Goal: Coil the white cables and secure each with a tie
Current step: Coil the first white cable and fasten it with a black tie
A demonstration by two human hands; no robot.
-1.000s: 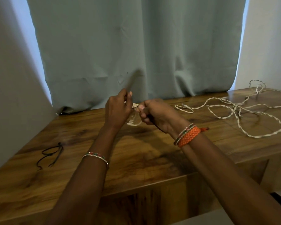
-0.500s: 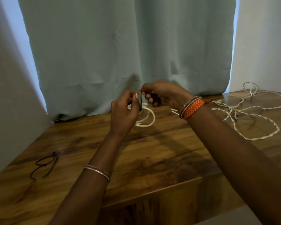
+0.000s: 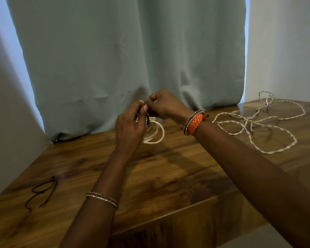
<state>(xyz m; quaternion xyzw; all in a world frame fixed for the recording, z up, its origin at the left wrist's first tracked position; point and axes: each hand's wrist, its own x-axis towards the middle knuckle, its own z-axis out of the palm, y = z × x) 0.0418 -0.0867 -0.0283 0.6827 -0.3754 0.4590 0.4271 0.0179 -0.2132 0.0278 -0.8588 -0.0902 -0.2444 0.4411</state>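
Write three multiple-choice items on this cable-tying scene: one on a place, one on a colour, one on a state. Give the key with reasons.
1. Where do the spare black ties lie on the table?
A. near its left edge
B. under the loose cable
C. against the curtain

2. What colour is the braided wristband on the right wrist?
A. blue
B. orange
C. black

3. How is the twisted white cable at right?
A. coiled and tied
B. hanging off the table
C. spread loose and untied

Key: 1 A, they sit left of the left forearm. 2 B, its braid is orange. 3 C, it sprawls in open loops, while the left hand and right hand hold the coiled cable.
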